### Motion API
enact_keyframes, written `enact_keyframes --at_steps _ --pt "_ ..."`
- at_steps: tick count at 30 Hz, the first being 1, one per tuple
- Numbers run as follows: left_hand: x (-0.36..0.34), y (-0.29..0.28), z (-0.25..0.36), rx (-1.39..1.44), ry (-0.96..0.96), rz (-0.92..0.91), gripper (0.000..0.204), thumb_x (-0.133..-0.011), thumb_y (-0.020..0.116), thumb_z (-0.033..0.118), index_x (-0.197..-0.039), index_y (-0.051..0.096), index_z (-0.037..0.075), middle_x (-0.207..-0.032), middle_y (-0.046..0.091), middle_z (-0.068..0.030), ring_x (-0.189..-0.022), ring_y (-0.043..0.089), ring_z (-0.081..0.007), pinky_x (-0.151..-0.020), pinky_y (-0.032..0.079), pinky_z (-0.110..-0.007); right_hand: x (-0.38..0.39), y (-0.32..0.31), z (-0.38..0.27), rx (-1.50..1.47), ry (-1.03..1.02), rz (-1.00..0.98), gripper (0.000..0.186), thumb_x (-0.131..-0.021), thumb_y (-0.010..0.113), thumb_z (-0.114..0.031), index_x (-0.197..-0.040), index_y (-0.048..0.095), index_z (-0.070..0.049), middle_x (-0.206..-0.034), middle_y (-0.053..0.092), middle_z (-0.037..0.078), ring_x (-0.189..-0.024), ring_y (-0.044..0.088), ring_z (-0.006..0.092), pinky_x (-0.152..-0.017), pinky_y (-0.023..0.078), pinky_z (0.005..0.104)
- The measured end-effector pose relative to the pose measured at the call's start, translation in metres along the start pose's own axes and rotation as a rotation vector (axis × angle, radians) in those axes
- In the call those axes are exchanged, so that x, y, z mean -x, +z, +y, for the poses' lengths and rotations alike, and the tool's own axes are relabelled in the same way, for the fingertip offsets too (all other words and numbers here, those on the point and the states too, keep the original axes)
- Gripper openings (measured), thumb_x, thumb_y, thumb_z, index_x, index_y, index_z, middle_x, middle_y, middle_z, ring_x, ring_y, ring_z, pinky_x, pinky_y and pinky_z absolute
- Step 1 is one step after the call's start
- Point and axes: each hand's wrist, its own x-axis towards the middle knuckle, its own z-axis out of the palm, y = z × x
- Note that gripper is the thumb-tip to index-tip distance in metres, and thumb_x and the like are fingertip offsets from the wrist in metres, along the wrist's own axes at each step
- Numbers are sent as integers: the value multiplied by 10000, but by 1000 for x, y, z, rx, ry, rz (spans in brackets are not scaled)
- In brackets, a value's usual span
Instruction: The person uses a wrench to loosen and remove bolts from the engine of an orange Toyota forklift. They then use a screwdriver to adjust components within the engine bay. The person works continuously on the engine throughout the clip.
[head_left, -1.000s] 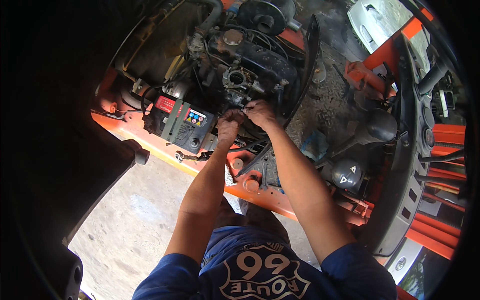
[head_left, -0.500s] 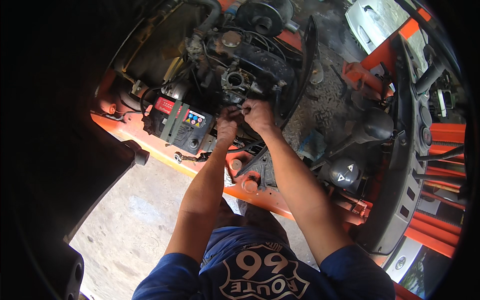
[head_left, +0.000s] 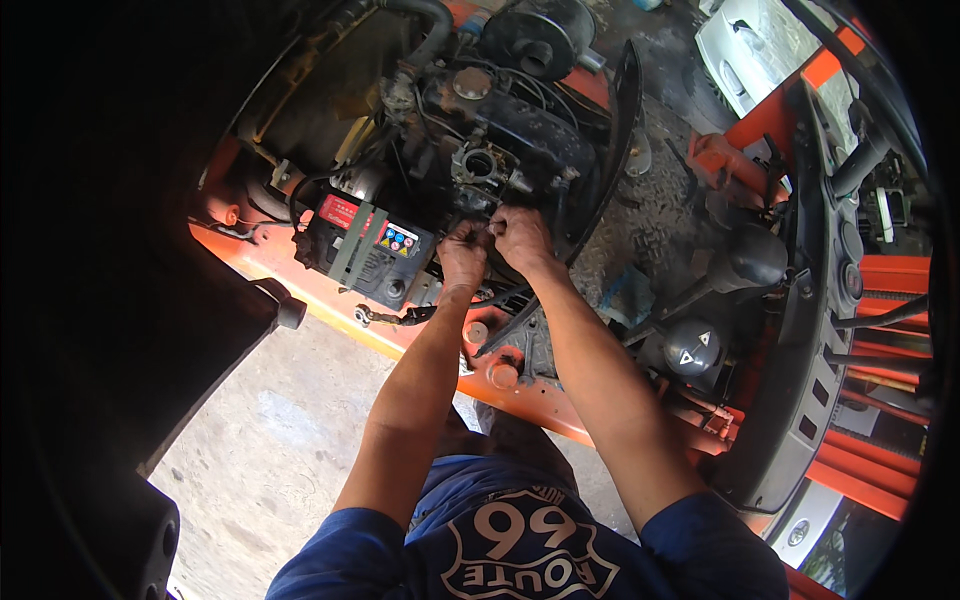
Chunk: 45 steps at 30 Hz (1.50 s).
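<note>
Both my hands meet low over an engine, just in front of a carburetor point(head_left: 478, 166) with a round open throat. My left hand point(head_left: 463, 252) has its fingers curled together, and my right hand point(head_left: 522, 238) pinches close against its fingertips. Whatever lies between the fingers is too small and dark to name. Beyond the carburetor runs a black engine cover point(head_left: 520, 125) with a rusty round cap point(head_left: 472, 83). Left of my left hand sits a black and red battery point(head_left: 365, 250), with a greenish strap point(head_left: 358, 245) across its top.
An orange body edge point(head_left: 270, 276) runs along the near side. A loose cable end point(head_left: 362, 314) lies in front of the battery. A round black air cleaner housing point(head_left: 537, 45) stands at the far side. To the right are a black-knobbed lever point(head_left: 755, 255) and a dark dashboard panel point(head_left: 800, 400).
The engine and battery appear shifted slightly right and down in view. My hands remain together at nearly the same place by the carburetor, with the left fingers turned a little.
</note>
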Motion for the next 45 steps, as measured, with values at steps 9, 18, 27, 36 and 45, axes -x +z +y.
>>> enact_keyframes --at_steps 9,18,27,36,45 --pt "-9 -3 10 139 -228 -69 104 -787 670 57 -867 737 61 -775 717 -71 -700 671 -138 -626 531 -306 -1 2 1 -21 -4 39 149 -792 650 -61 -918 728 -76 -903 709 184 -861 695 360 -741 535 421" --pt "-9 -3 2 269 -324 -144 194 -885 718 203 -1000 723 47 -861 720 -55 -706 681 -119 -547 574 -280 2 2 -2 81 9 9 150 -790 647 -53 -936 680 -63 -904 699 183 -891 683 363 -760 536 435" --pt "-12 -3 -18 91 -359 -123 329 -858 757 332 -993 731 33 -780 717 -65 -603 654 -162 -550 540 -292 -1 3 -7 103 -12 -1 105 -846 615 -91 -937 663 -71 -926 692 197 -926 656 415 -778 526 491" --pt "-27 0 -37 152 -427 -241 222 -876 667 194 -1029 720 42 -818 723 -88 -677 698 -165 -580 563 -291 3 2 0 -3 -66 29 120 -808 605 -39 -908 670 -57 -866 692 187 -860 669 400 -742 531 457" --pt "-25 -6 -16 357 -572 -307 275 -941 571 91 -1196 652 25 -1011 720 -108 -862 734 -208 -643 610 -293 1 7 4 16 -66 42 138 -786 640 -16 -918 674 -44 -852 704 158 -834 692 354 -721 542 419"
